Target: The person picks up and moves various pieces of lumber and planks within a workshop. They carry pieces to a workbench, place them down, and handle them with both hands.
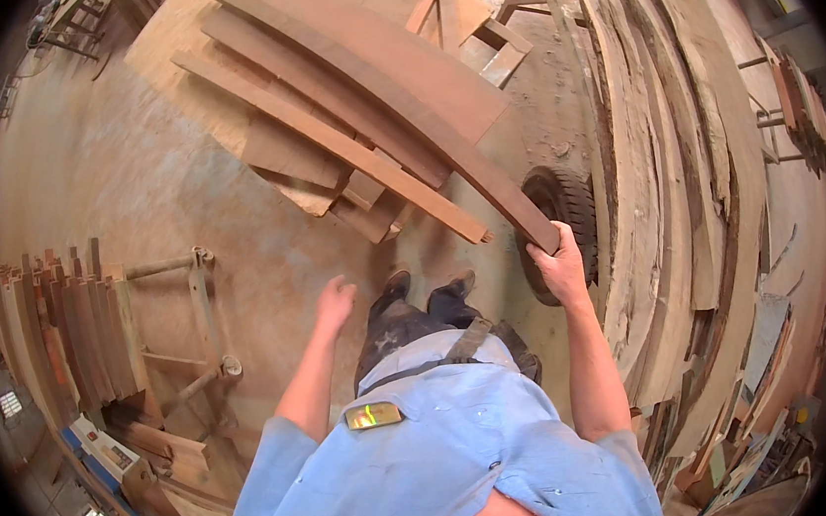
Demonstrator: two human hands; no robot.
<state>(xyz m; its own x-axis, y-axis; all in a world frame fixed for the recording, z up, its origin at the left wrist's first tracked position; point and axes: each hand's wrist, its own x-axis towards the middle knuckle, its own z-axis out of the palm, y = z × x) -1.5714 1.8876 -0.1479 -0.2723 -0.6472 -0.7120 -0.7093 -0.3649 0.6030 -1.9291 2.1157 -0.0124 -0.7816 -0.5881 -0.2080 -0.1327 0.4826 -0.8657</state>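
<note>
My right hand point(563, 265) grips the near end of a long reddish-brown board point(388, 96), with the thumb and fingers wrapped round its edges. From there the board slopes away to the far left, over a stack of other lumber. My left hand point(336, 303) hangs in the air to the left of my legs, its fingers curled and nothing seen in them. Closest to it lies a narrower, lighter brown plank point(332, 144) on the stack, apart from the hand. Beneath these, a wider brown board point(299, 155) and short offcuts point(364, 191) are partly hidden.
A dark tyre point(567, 208) stands beside the right hand. Long rough-edged slabs point(658, 165) run along my right side. At left, a metal-framed rack point(202, 313) stands next to many upright boards point(77, 335). A pale sheet point(170, 53) lies under the lumber stack.
</note>
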